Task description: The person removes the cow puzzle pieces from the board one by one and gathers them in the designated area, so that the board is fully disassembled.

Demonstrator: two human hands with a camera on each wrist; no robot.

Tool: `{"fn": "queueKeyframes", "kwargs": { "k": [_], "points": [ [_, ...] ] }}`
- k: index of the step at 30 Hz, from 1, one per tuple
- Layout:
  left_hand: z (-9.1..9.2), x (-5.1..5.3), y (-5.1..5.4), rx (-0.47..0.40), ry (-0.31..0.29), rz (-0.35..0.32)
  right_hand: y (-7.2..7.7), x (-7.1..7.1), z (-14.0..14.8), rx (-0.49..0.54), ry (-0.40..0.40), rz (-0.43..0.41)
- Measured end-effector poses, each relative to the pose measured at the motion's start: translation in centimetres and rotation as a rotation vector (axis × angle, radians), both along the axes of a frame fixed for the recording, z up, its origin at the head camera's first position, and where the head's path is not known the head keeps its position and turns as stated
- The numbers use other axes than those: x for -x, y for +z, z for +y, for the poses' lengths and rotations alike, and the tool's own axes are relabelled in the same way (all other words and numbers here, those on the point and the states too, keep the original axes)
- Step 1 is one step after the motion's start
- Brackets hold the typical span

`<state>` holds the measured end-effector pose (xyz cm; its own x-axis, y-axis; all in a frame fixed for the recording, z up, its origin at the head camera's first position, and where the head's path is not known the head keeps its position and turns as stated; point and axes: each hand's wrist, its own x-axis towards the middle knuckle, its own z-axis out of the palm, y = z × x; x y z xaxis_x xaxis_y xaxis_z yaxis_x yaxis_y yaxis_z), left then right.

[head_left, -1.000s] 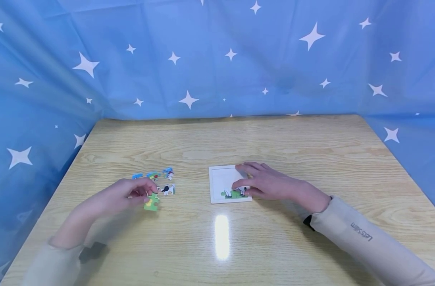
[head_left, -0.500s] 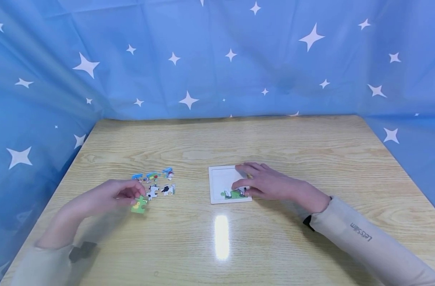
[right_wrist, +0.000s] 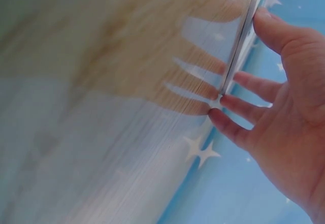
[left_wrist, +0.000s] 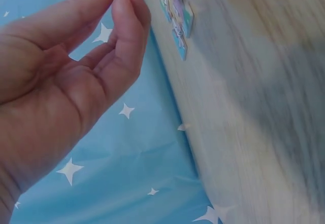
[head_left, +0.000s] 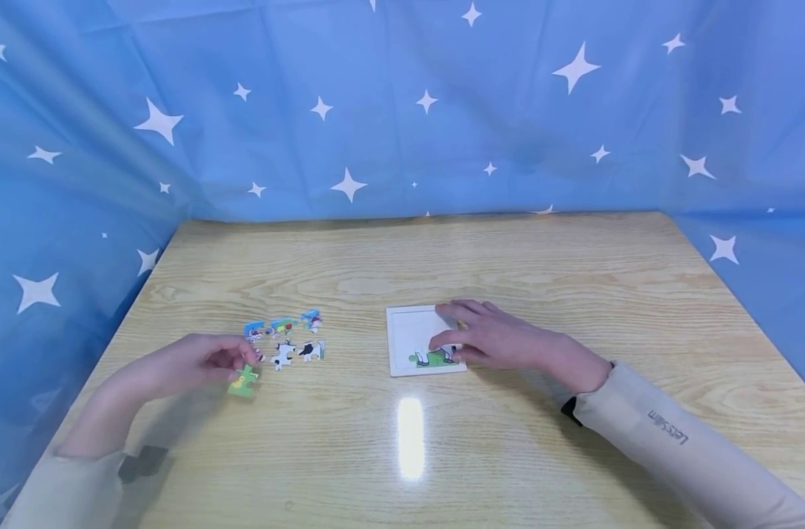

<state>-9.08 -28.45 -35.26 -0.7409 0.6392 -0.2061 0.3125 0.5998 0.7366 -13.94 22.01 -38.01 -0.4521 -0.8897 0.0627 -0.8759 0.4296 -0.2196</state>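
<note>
In the head view my left hand [head_left: 191,362] pinches a green jigsaw piece [head_left: 243,382] with a yellow figure on it, held just in front of the loose pieces. The left wrist view shows thumb and fingertips meeting at the top edge, with the piece mostly out of sight. My right hand [head_left: 498,336] lies over the right side of a white puzzle tray [head_left: 409,325], fingers spread and touching it. Inside the tray, a green section [head_left: 429,359] with white legs fills part of the bottom; the hand hides some of it.
Several loose pieces lie left of the tray: a black-and-white one [head_left: 312,350], a white one [head_left: 283,355], and blue-topped ones [head_left: 311,319] behind. A blue star-printed curtain [head_left: 402,110] borders the wooden table [head_left: 541,264] at the back and sides.
My left hand has moved left and slightly toward me with the green jigsaw piece, uncovering the white piece and others behind it. The right hand and the tray have stayed put.
</note>
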Motion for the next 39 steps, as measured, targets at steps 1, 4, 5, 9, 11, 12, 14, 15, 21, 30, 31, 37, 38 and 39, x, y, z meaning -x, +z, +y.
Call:
{"fn": "queueKeyframes", "kwargs": {
  "k": [1,4,5,9,11,12,14,15,21,30,31,37,38,39],
  "points": [
    [-0.1,0.0,-0.1,-0.001,-0.001,-0.003,0.0,0.1,0.0,0.000,0.002,0.000],
    [-0.4,-0.1,-0.3,0.002,-0.004,0.004,-0.2,0.3,-0.1,0.002,0.009,0.000],
    [-0.5,-0.1,-0.4,0.007,-0.006,0.016,-0.2,0.3,-0.1,0.002,0.011,-0.002],
    [-0.7,-0.1,-0.5,0.027,0.004,0.028,-0.2,0.4,-0.2,-0.004,0.011,-0.008],
    [-0.7,-0.2,-0.6,0.037,0.011,0.019,-0.2,0.4,-0.2,-0.005,0.010,-0.011],
    [-0.7,-0.2,-0.6,0.044,0.020,0.011,-0.1,0.3,-0.2,-0.005,0.009,-0.012],
    [-0.6,-0.2,-0.6,0.060,0.049,-0.017,-0.1,0.3,-0.2,-0.004,0.007,-0.014],
    [-0.5,-0.2,-0.6,0.070,0.067,-0.030,-0.1,0.3,-0.2,-0.002,0.006,-0.014],
    [0.0,-0.1,-0.8,0.130,0.163,-0.066,-0.1,0.2,0.0,0.000,-0.006,-0.017],
    [0.3,-0.1,-0.6,0.184,0.198,-0.045,-0.2,0.2,0.1,0.010,-0.006,-0.007],
    [0.3,-0.2,-0.6,0.191,0.200,-0.036,-0.2,0.1,0.1,0.010,-0.007,-0.009],
    [0.1,-0.4,-0.9,0.204,0.206,-0.008,-0.2,0.1,0.1,0.004,-0.007,-0.014],
    [0.2,-0.5,-0.9,0.205,0.208,-0.006,-0.2,0.1,0.1,0.002,-0.007,-0.014],
    [0.2,-0.5,-1.0,0.208,0.210,-0.006,-0.2,0.1,0.1,0.000,-0.009,-0.016]
  ]
}}
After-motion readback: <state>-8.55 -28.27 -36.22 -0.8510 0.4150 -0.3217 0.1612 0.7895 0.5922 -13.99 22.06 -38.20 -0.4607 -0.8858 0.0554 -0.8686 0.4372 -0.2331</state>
